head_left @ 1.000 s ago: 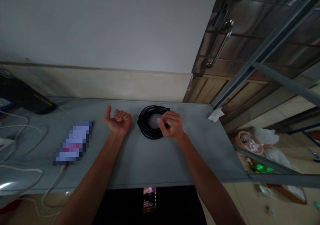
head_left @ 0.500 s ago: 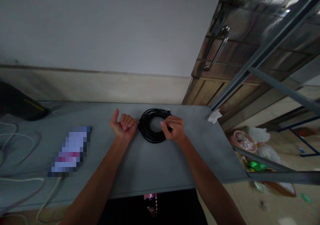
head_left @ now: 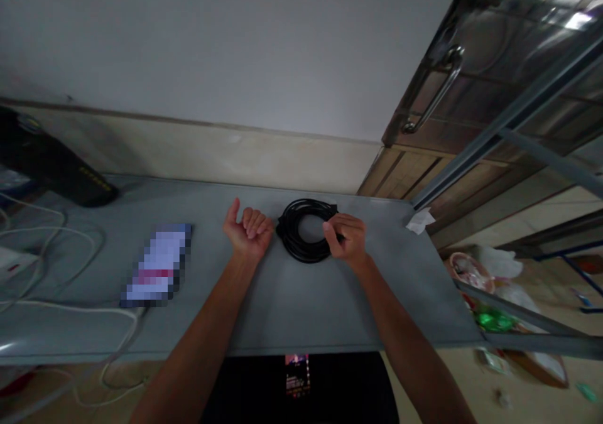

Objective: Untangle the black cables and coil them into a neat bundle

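A coil of black cable [head_left: 292, 239] lies flat on the grey tabletop [head_left: 301, 311], with a small dark block at its upper right. Just left of the coil, my left hand [head_left: 249, 230] rests palm up, its fingers curled in, thumb sticking out, and nothing inside. My right hand [head_left: 348, 239] is closed at the coil's right side, thumb toward the fingers. Black cable shows in the gap by the thumb, while the rest of that grip is hidden.
A phone [head_left: 157, 264] with a blurred-out screen lies at left, near white cables [head_left: 70, 308] and a black bottle-like object [head_left: 61, 163]. Crumpled paper [head_left: 420, 221] sits by the metal post [head_left: 471, 154]. Another lit screen [head_left: 297, 374] shows below the table edge. A basket [head_left: 471, 272] stands lower right.
The camera view has shifted, so the table's things appear farther right and slightly higher. Both hands keep the same pose beside the coil.
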The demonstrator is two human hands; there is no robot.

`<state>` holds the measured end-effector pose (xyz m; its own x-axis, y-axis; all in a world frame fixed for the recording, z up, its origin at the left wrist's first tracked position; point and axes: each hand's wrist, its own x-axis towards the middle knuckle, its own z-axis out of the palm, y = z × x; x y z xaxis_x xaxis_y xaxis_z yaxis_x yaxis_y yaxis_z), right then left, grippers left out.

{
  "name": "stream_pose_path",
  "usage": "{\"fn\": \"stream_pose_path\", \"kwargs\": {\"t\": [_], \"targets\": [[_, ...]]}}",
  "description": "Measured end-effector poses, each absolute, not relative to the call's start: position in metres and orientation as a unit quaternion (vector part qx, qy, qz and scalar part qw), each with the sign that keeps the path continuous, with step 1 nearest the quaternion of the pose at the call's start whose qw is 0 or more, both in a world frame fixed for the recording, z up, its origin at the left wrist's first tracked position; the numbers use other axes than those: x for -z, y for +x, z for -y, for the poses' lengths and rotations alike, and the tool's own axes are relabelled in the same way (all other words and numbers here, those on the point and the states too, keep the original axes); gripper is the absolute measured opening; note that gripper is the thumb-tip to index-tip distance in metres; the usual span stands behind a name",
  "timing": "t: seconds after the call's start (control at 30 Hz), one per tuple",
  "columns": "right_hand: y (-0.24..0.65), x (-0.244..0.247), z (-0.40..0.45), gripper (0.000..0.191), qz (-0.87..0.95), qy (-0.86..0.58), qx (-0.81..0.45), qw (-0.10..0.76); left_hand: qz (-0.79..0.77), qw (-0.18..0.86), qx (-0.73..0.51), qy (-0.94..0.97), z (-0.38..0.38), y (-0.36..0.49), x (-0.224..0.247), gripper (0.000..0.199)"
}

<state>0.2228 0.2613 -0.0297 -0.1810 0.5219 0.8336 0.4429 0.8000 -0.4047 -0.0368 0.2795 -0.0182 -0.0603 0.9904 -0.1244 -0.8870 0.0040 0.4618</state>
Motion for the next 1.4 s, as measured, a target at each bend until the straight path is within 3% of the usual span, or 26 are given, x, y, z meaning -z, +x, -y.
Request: {"fn": "stream_pose_path", "kwargs": {"t": [0.2, 0.33, 0.47, 0.6, 0.83, 1.23, 1.4], "targets": [[0.222, 0.026, -0.261, 0.053, 0.795, -0.31, -0.029, 0.521, -0.193, 0.683, -0.694, 0.122, -0.279, -0.038, 0.017, 0.076], [0.216, 0.016, -0.253, 0.049, 0.857, -0.369, -0.039, 0.357, -0.186, 0.68, -0.698, 0.127, -0.28, -0.041, 0.018, 0.075], [0.205, 0.002, -0.24, 0.081, 0.888, -0.409, -0.105, 0.181, -0.166, 0.683, -0.701, 0.12, -0.282, -0.045, 0.017, 0.075], [0.2, -0.007, -0.234, 0.078, 0.873, -0.459, -0.141, 0.08, -0.139, 0.684, -0.709, 0.104, -0.284, -0.047, 0.015, 0.073], [0.205, -0.002, -0.241, 0.054, 0.873, -0.471, -0.116, 0.057, -0.146, 0.687, -0.704, 0.103, -0.285, -0.048, 0.013, 0.071], [0.302, 0.017, -0.248, 0.043, 0.832, -0.55, -0.023, 0.063, -0.129, 0.7, -0.698, 0.084, -0.287, -0.051, 0.015, 0.068], [0.324, 0.038, -0.24, 0.04, 0.815, -0.563, 0.044, 0.128, -0.126, 0.703, -0.695, 0.084, -0.286, -0.05, 0.015, 0.065]]}}
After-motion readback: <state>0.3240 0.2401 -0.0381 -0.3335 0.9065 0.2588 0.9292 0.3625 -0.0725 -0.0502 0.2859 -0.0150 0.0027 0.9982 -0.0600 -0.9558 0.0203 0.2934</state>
